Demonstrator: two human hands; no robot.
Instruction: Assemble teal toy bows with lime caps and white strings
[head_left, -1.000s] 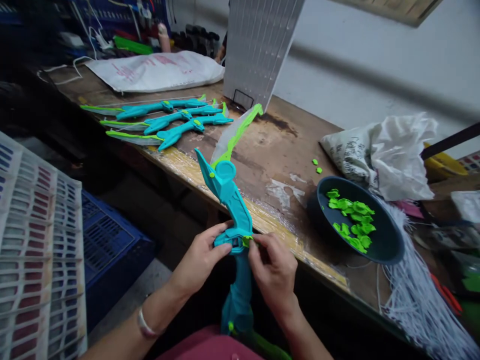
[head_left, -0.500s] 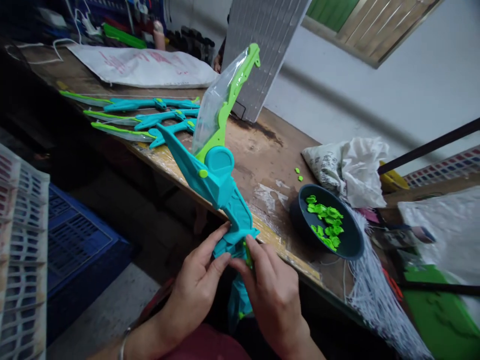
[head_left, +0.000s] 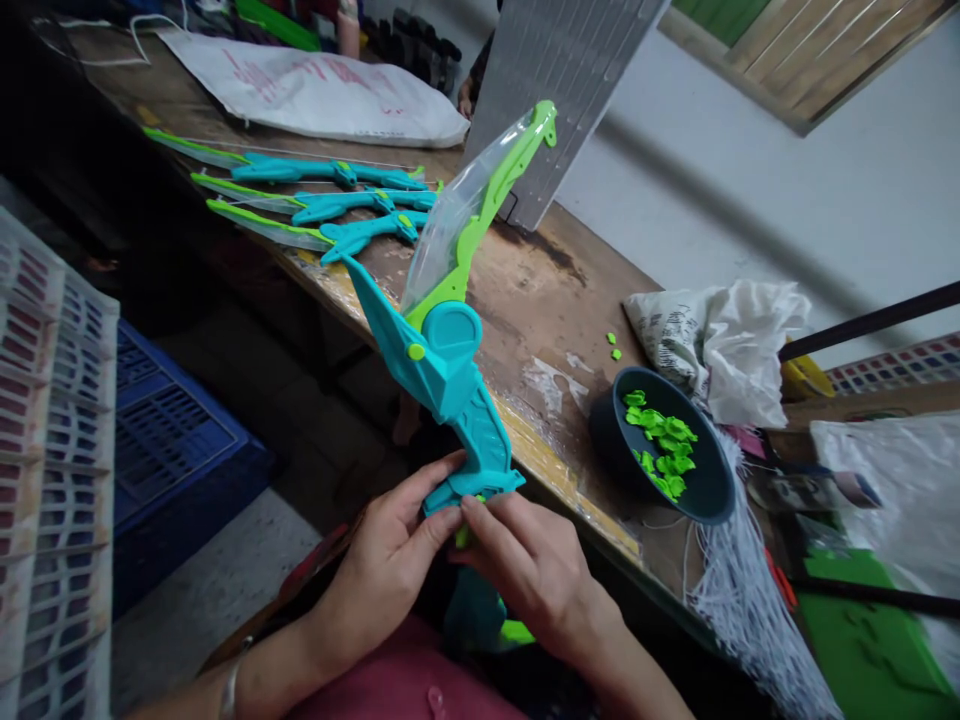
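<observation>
A teal toy bow (head_left: 448,378) with a lime green limb in clear plastic wrap stands tilted up over the table edge. My left hand (head_left: 386,560) grips its handle from the left, fingers wrapped round. My right hand (head_left: 532,570) pinches a small green piece against the same handle from the right. A dark bowl (head_left: 701,492) with several green pieces sits on the table to the right. Three finished teal bows (head_left: 330,205) lie at the far left of the table.
A wooden table (head_left: 540,300) runs from far left to near right. On it are a white sack (head_left: 315,85), a crumpled white bag (head_left: 720,345), a bundle of white strings (head_left: 757,620) and a grey panel (head_left: 555,90). Blue crate (head_left: 165,440) and stacked trays (head_left: 45,470) stand left.
The bow's upper limb has swung up off the table. Both hands have closed in round the handle, the right one pressing the green piece lower on it.
</observation>
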